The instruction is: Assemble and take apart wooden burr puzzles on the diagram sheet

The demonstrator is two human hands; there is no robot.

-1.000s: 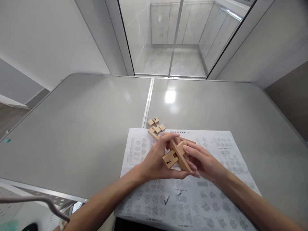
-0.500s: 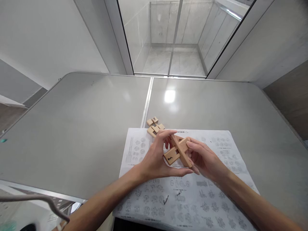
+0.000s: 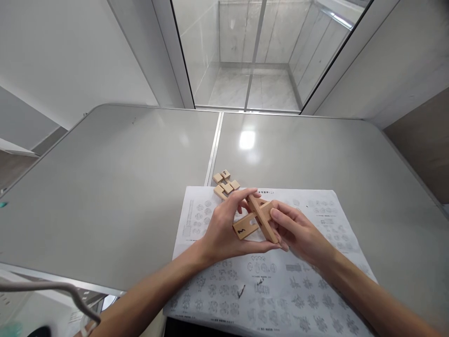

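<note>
— What is held in the hands?

— A crossed assembly of wooden puzzle pieces (image 3: 255, 219) is gripped between both hands above the printed sheet (image 3: 273, 281). It is made of notched bars slotted through one another; a dark handwritten mark is seen on the near-left end of one bar.

— How is the left hand (image 3: 220, 229) placed?

— It is wrapped around the left side of the assembly. The thumb is stretched underneath toward the right, and the fingers (image 3: 245, 194) are curled over the top, so the pieces are clamped from above and below.

— And the right hand (image 3: 298, 231)?

— It is pressed against the right side. Its thumb is laid on the end of a bar, and the other fingers are closed behind and beneath the wood. Both hands are closed on the same assembly.

— Where is all this in the scene?

— Near the middle, slightly right, over the far part of the sheet, which is spread on the grey surface (image 3: 122, 187) at its near edge.

— Is anything else lying about?

— A second cluster of loose wooden pieces (image 3: 225, 183) is left on the surface at the sheet's far-left corner, just beyond the left hand. A number is written on one of them. Rows of small diagrams are printed on the sheet.
</note>
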